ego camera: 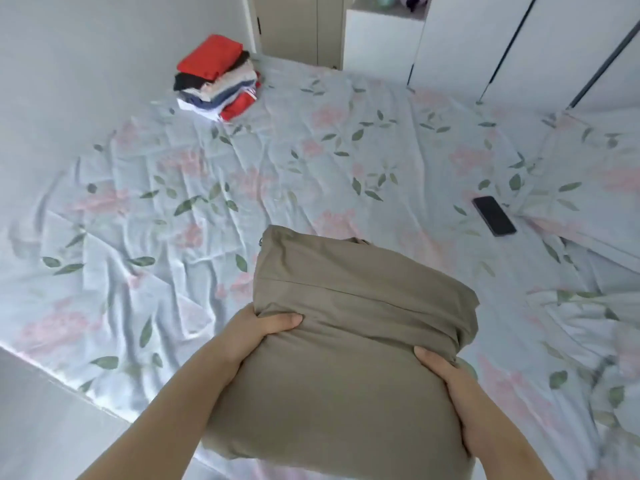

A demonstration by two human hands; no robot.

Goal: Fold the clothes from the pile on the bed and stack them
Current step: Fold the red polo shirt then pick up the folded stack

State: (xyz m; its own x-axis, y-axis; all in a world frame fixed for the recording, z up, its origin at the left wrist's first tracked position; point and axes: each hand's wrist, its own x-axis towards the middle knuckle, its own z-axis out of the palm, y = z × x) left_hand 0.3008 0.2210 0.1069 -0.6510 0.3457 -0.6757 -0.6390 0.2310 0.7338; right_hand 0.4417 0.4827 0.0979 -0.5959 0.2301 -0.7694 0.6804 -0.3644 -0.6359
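Both hands hold a folded khaki garment [346, 341] up over the near side of the bed [242, 174]; the left hand [256, 332] grips its left edge, thumb on top; the right hand [450, 386] clasps the right edge; the stack [218, 79] sits far off by the wall; a phone [494, 215] lies to the right.

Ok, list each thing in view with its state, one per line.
Khaki garment: folded, held at both sides.
Left grip: curled round the garment's left edge.
Right grip: curled round its right edge.
Clothes stack: folded, red piece on top.
Sheet: wrinkled.
Phone: screen dark, lying on the sheet.
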